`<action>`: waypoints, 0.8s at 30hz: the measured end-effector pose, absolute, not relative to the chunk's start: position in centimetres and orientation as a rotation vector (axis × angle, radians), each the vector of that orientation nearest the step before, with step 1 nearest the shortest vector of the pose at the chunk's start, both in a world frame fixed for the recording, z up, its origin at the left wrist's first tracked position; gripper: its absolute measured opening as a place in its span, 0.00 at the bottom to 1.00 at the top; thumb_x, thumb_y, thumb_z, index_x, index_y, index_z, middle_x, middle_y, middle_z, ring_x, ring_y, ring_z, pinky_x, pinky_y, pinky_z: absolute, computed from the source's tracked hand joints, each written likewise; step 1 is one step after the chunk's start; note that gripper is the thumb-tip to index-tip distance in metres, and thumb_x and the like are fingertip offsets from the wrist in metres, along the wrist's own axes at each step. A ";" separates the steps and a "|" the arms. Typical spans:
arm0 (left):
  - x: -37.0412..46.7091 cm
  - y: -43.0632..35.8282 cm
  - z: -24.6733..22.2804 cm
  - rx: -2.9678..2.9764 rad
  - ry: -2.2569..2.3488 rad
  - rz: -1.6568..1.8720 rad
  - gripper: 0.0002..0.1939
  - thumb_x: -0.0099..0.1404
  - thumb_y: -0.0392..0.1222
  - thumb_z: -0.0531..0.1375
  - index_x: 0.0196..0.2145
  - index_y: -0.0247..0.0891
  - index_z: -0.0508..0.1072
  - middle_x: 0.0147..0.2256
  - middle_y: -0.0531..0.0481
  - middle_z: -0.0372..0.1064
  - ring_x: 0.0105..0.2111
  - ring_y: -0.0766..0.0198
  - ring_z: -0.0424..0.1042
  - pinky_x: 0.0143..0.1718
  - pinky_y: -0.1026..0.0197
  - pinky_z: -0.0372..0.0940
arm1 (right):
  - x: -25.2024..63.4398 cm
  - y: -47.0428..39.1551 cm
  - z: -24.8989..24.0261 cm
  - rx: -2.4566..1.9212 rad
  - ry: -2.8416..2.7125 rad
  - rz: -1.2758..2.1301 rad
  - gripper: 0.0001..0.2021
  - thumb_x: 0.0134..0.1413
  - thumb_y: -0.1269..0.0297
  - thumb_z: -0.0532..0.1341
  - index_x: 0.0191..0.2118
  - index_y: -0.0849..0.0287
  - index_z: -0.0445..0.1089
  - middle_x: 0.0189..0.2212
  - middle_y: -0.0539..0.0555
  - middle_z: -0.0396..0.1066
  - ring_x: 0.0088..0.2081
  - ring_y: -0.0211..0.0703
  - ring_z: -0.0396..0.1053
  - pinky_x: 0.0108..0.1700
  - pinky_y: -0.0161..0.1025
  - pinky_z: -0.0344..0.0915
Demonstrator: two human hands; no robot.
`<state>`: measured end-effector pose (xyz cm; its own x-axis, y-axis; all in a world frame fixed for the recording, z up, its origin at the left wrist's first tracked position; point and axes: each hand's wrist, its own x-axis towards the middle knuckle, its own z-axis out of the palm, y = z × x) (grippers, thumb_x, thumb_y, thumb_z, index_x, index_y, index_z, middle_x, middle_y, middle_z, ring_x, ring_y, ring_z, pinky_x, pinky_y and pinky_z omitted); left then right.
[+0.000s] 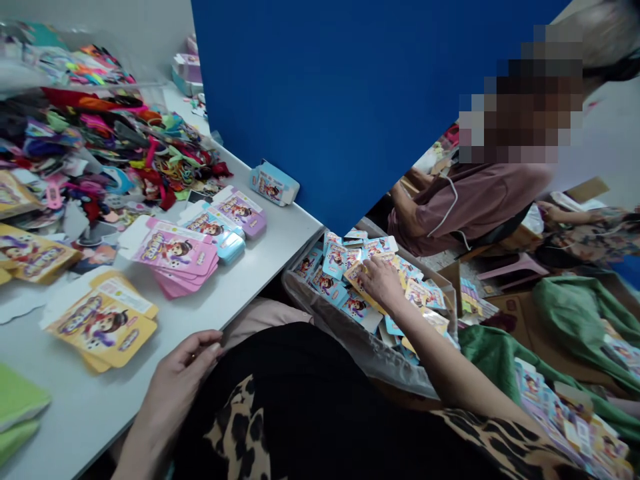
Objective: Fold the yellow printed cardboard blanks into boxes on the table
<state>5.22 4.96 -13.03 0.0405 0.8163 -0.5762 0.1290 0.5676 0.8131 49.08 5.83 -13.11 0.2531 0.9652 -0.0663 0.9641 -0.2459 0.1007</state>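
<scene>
White worktop beside the left hand, blue panel ahead of both. Right hand: fingers part-spread, slightly bent, on a yellow carton among mixed cartons in the lined bin; can't tell if gripped. Left fingers: loosely curled, nothing held, at the worktop edge. Relative to those: yellow stack to the left, pink stack ahead-left, blue stack and purple stack ahead, lone blue carton farther ahead. Colourful pile well ahead-left. Co-worker in mauve shirt ahead-right of the right fingers.
</scene>
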 end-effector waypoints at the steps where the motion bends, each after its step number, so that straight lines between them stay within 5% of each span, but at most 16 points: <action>1: 5.2 4.9 -13.0 0.864 1.462 0.641 0.30 0.45 0.62 0.71 0.41 0.39 0.77 0.32 0.47 0.79 0.34 0.58 0.78 0.31 0.65 0.70 | 48.5 6.3 -13.2 2.383 1.867 0.023 0.20 0.67 0.58 0.52 0.59 0.60 0.68 0.57 0.66 0.67 0.58 0.62 0.62 0.58 0.53 0.57; 5: 5.2 4.9 -12.9 0.885 1.464 0.631 0.32 0.44 0.62 0.71 0.41 0.38 0.77 0.32 0.46 0.79 0.34 0.56 0.78 0.32 0.62 0.70 | 45.6 8.4 -14.3 2.311 1.982 0.016 0.27 0.69 0.56 0.51 0.68 0.61 0.57 0.65 0.67 0.59 0.63 0.62 0.57 0.61 0.52 0.57; 10: 5.0 4.6 -12.9 0.885 1.482 0.614 0.33 0.43 0.64 0.71 0.40 0.39 0.77 0.32 0.47 0.78 0.34 0.56 0.76 0.34 0.60 0.69 | 42.8 9.9 -15.4 2.173 2.074 -0.047 0.23 0.69 0.57 0.51 0.65 0.56 0.63 0.68 0.64 0.56 0.61 0.64 0.60 0.62 0.59 0.55; 18: 4.7 4.5 -13.7 0.868 1.483 0.613 0.32 0.43 0.64 0.71 0.40 0.39 0.77 0.32 0.48 0.78 0.35 0.55 0.75 0.36 0.59 0.67 | 41.4 9.2 -15.8 1.915 2.193 -0.115 0.25 0.66 0.61 0.56 0.67 0.57 0.62 0.70 0.59 0.55 0.66 0.68 0.52 0.65 0.60 0.52; 24: 4.3 4.5 -14.0 0.873 1.490 0.604 0.31 0.45 0.64 0.70 0.40 0.40 0.77 0.33 0.48 0.78 0.36 0.55 0.74 0.37 0.60 0.67 | 42.2 8.4 -13.5 1.957 2.264 -0.013 0.23 0.71 0.58 0.51 0.66 0.58 0.62 0.68 0.62 0.57 0.64 0.59 0.59 0.66 0.57 0.51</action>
